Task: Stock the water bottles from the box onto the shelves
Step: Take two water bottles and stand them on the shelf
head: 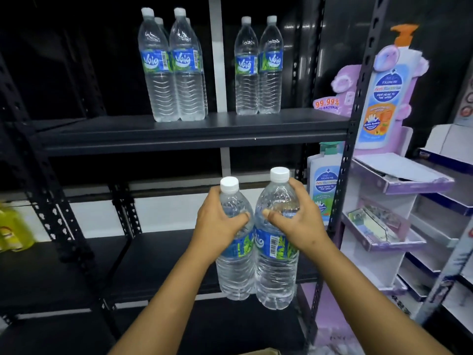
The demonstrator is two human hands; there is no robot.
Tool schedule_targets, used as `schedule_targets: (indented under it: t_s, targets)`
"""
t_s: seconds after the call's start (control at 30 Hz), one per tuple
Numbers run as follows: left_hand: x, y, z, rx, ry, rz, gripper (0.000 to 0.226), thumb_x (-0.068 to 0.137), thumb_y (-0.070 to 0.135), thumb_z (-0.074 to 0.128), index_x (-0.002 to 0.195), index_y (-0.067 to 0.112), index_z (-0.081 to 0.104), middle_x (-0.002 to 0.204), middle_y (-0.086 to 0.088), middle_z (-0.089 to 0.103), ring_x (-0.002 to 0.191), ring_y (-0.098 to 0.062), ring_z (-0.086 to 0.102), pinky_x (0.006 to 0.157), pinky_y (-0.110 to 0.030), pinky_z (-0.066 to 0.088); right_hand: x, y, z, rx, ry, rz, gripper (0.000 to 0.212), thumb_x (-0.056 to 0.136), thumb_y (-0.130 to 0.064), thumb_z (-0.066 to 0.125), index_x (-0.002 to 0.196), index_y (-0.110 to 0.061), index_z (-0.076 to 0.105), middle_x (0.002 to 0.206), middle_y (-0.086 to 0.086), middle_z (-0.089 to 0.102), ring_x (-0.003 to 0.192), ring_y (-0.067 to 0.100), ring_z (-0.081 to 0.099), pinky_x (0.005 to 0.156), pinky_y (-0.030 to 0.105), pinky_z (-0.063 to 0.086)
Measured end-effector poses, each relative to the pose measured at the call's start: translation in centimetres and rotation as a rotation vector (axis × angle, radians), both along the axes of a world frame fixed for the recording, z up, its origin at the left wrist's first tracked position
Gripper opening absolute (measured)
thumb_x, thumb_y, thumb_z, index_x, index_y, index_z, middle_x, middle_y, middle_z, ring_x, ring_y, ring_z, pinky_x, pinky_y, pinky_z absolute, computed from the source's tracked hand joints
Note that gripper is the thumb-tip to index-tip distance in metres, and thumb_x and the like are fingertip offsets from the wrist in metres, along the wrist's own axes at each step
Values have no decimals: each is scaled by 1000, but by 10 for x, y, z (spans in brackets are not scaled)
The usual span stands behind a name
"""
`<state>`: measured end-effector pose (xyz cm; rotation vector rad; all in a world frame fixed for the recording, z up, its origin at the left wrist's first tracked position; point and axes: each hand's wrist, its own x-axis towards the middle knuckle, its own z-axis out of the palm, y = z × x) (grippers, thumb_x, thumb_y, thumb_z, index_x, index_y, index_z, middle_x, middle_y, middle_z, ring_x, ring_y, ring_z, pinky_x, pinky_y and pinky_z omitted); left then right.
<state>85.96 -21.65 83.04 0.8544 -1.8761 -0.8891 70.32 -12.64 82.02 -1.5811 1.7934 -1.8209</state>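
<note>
My left hand (217, 224) grips the shoulder of a clear water bottle (236, 272) with a white cap and blue-green label. My right hand (294, 219) grips a second, slightly taller-looking bottle (276, 278) right beside it. Both bottles are upright, side by side, in front of the middle shelf (158, 254). On the upper shelf (194, 134) stand several matching bottles: a cluster at the left (174, 70) and a pair at the right (258, 70). A corner of the cardboard box (263, 351) peeks in at the bottom edge.
Black perforated uprights (343, 175) frame the rack. Right of it stands a purple cardboard display (389, 80) for kids' wash, with trays below. Yellow bottles (12, 229) sit on the neighbouring shelf at far left.
</note>
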Motion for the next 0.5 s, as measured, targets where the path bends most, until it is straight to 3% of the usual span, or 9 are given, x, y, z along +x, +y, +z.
schedule_targets:
  t_s: [0.13, 0.27, 0.33, 0.5]
  targets:
    - [-1, -11, 28, -63, 6, -19, 48, 72, 12, 79, 108, 23, 49, 96, 6, 64, 84, -3, 61, 64, -16, 43, -4, -12, 21, -49, 16, -15, 67, 75, -19, 82, 124, -42, 42, 111, -15, 63, 99, -3, 62, 87, 15, 47]
    - [-5, -23, 58, -108, 24, -16, 44, 72, 13, 78, 105, 22, 51, 95, 4, 65, 85, -11, 64, 69, -25, 49, -11, -21, 49, -98, 55, -28, 66, 78, -7, 79, 125, -35, 42, 95, -21, 62, 82, -14, 61, 72, 2, 43]
    - [-8, -27, 75, -124, 49, -22, 42, 72, 12, 79, 103, 21, 52, 92, 4, 66, 84, -11, 65, 73, -29, 52, -15, -26, 65, -121, 83, -39, 65, 77, -8, 79, 125, -34, 42, 99, -26, 58, 85, -20, 57, 71, 0, 40]
    - [-19, -40, 113, -164, 91, -38, 39, 72, 14, 78, 103, 23, 54, 94, 3, 69, 87, -16, 67, 81, -40, 56, -30, -43, 100, -147, 97, -28, 71, 77, -15, 80, 137, -26, 44, 106, -23, 59, 91, -15, 59, 77, 4, 44]
